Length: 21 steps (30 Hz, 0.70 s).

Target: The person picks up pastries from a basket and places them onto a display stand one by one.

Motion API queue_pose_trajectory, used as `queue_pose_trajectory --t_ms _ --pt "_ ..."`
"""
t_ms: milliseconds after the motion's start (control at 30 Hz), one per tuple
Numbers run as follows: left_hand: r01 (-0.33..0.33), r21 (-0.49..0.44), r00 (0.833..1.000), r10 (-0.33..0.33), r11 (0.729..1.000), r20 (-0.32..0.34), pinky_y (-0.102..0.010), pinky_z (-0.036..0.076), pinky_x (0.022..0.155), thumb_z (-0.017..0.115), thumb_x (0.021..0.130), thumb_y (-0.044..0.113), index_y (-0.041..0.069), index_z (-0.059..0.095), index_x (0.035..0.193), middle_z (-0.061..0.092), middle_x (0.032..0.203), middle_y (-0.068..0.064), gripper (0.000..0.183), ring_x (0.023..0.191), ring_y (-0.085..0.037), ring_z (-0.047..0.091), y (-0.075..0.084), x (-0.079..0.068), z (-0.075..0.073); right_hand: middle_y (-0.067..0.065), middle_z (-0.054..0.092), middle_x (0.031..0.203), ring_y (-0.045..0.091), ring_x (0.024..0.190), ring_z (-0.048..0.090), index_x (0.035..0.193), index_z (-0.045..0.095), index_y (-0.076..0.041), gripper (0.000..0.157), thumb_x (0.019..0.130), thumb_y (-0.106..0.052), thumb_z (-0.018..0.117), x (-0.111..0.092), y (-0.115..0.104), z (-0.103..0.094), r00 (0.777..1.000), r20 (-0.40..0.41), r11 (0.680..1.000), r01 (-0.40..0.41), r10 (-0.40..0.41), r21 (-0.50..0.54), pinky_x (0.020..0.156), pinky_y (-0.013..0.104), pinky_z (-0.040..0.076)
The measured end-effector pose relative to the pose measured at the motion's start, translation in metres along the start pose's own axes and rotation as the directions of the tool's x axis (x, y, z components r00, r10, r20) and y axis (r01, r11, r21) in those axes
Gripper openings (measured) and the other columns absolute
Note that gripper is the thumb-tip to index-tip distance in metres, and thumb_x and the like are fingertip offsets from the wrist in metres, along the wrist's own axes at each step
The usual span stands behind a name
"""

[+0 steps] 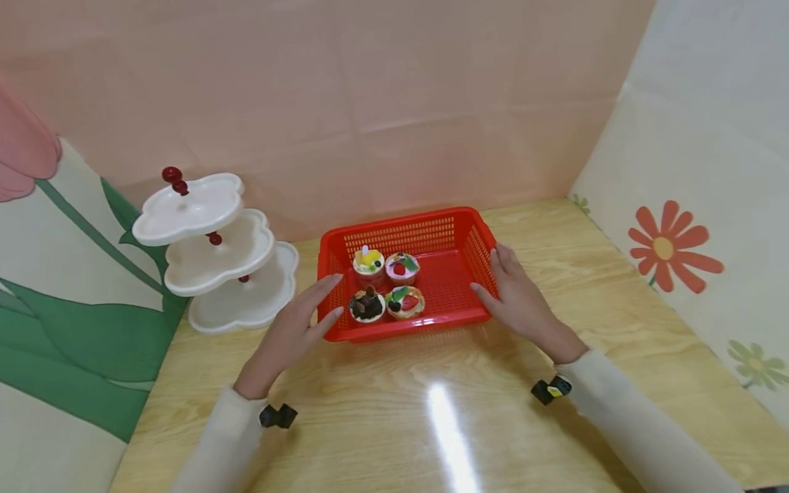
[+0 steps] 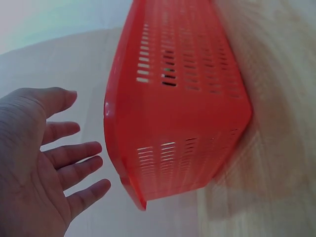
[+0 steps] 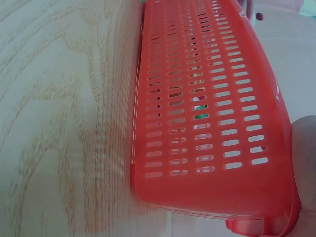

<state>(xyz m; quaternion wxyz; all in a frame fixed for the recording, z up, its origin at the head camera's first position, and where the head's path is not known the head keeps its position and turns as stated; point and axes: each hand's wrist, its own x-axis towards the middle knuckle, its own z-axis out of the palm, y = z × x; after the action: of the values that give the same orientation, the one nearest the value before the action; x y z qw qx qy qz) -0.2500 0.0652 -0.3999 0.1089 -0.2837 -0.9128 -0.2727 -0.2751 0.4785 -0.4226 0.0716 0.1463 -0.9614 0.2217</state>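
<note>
A red plastic basket [image 1: 444, 281] with slotted walls stands on the table. Inside, at its left end, sit a cupcake with yellow topping [image 1: 368, 260], a pink-topped cupcake [image 1: 402, 267], a chocolate cupcake [image 1: 367, 306] and a cupcake with strawberry and green leaf [image 1: 405, 302]. My left hand [image 1: 290, 332] is beside the basket's left end, fingers spread; the left wrist view shows a gap between its fingertips and the rim. At the right end, my right hand [image 1: 520, 298] lies along the rim with extended fingers, its thumb over the inside.
A white three-tier stand [image 1: 191, 212] with scalloped plates and red knobs stands left of the basket. A pink backdrop [image 1: 401, 103] rises behind the wooden table [image 1: 370, 424], and a flower-printed panel [image 1: 696, 178] borders it on the right.
</note>
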Motion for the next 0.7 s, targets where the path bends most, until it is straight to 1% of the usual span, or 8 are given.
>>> queue_pose_trajectory --t_ms 200,300,367,467,600,700 --pt "0.022 -0.101 0.999 -0.018 0.995 0.046 -0.053 0.036 0.115 0.063 0.102 0.032 0.015 0.042 0.155 0.046 0.155 -0.010 0.059 0.142 -0.032 0.044 -0.008 0.037 -0.001 0.030 0.012 0.164 0.046 0.152 0.013 0.153 0.020 0.014 0.083 0.104 -0.044 0.051 0.003 0.000 0.003 1.000 -0.018 1.000 0.008 -0.008 -0.019 0.119 0.061 0.021" --pt "0.032 -0.143 0.997 -0.021 0.989 0.075 -0.052 0.035 0.116 0.063 0.102 0.033 0.013 0.043 0.155 0.047 0.154 -0.011 0.059 0.142 -0.031 0.044 -0.013 0.055 0.001 0.029 0.013 0.164 0.045 0.151 0.015 0.154 0.020 0.014 0.082 0.104 -0.043 0.052 0.002 0.001 0.005 1.000 -0.018 1.000 0.004 -0.005 -0.030 0.119 0.060 0.022" --pt "0.055 -0.162 0.995 -0.040 0.985 0.096 -0.053 0.035 0.116 0.064 0.101 0.031 0.011 0.043 0.155 0.047 0.154 -0.012 0.061 0.141 -0.032 0.045 -0.018 0.066 0.005 0.029 0.013 0.165 0.045 0.152 0.015 0.154 0.020 0.013 0.081 0.104 -0.042 0.052 0.002 0.001 0.006 1.000 -0.016 0.999 -0.001 0.000 -0.035 0.118 0.061 0.023" --pt "0.106 -0.204 0.988 -0.080 0.973 0.130 -0.054 0.035 0.115 0.066 0.100 0.028 0.009 0.040 0.156 0.044 0.156 -0.013 0.064 0.143 -0.034 0.042 -0.024 0.083 0.011 0.028 0.013 0.165 0.044 0.152 0.015 0.154 0.021 0.013 0.081 0.103 -0.041 0.053 0.001 0.000 0.004 1.000 -0.021 0.999 -0.001 0.000 -0.035 0.118 0.061 0.023" --pt "0.158 -0.229 0.978 -0.121 0.960 0.168 -0.055 0.033 0.116 0.066 0.100 0.026 0.007 0.036 0.157 0.041 0.158 -0.014 0.068 0.145 -0.034 0.038 -0.032 0.099 0.014 0.028 0.014 0.165 0.045 0.151 0.015 0.154 0.021 0.013 0.081 0.103 -0.042 0.052 0.001 -0.002 0.002 1.000 -0.021 0.999 0.001 -0.001 -0.032 0.119 0.060 0.021" --pt "0.170 -0.208 0.971 -0.128 0.963 0.201 -0.055 0.034 0.116 0.068 0.098 0.025 0.007 0.035 0.158 0.042 0.157 -0.016 0.071 0.144 -0.034 0.040 -0.036 0.107 0.015 0.028 0.013 0.165 0.046 0.151 0.015 0.154 0.020 0.013 0.081 0.103 -0.042 0.051 0.001 -0.002 0.002 1.000 -0.020 1.000 -0.003 0.002 -0.030 0.119 0.060 0.021"
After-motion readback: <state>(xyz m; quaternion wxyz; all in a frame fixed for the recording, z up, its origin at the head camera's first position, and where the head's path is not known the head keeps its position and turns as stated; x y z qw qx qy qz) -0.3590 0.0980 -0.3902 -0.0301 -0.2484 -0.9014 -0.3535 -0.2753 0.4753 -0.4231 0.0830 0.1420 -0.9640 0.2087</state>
